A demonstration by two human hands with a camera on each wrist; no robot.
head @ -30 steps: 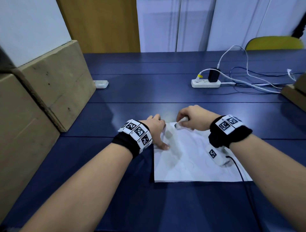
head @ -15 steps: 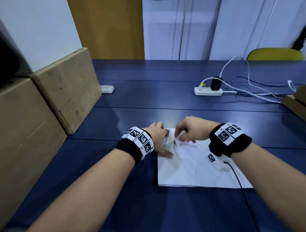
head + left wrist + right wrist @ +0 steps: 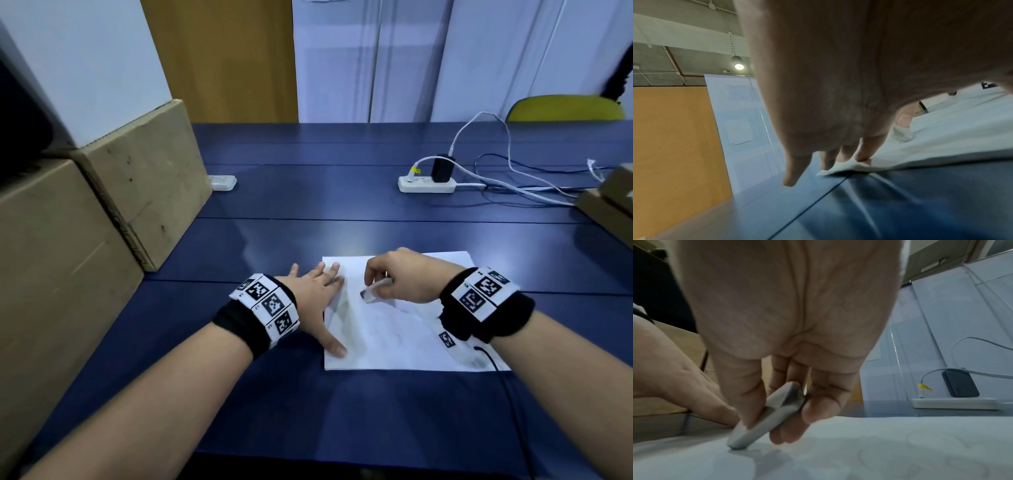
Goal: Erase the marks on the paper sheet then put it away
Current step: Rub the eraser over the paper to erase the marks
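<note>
A white paper sheet (image 3: 404, 335) with faint pencil marks lies flat on the blue table (image 3: 308, 212). My left hand (image 3: 317, 301) lies open on the sheet's left edge, fingers spread and pressing it down; in the left wrist view the fingertips (image 3: 863, 158) sit on the paper's corner (image 3: 840, 167). My right hand (image 3: 400, 279) pinches a grey-white eraser (image 3: 375, 289) between thumb and fingers. In the right wrist view the eraser (image 3: 766, 415) is tilted, its lower end touching the paper (image 3: 859, 451).
Cardboard boxes (image 3: 102, 212) stand along the left side. A white power strip (image 3: 426, 185) with a black charger and loose cables lies at the back right, a small white strip (image 3: 222, 181) at the back left. Another box (image 3: 609, 202) sits at the right edge.
My left hand has spread its fingers flat along the sheet's left edge. My right hand has slid the eraser down and toward me on the paper. The head view has tilted.
</note>
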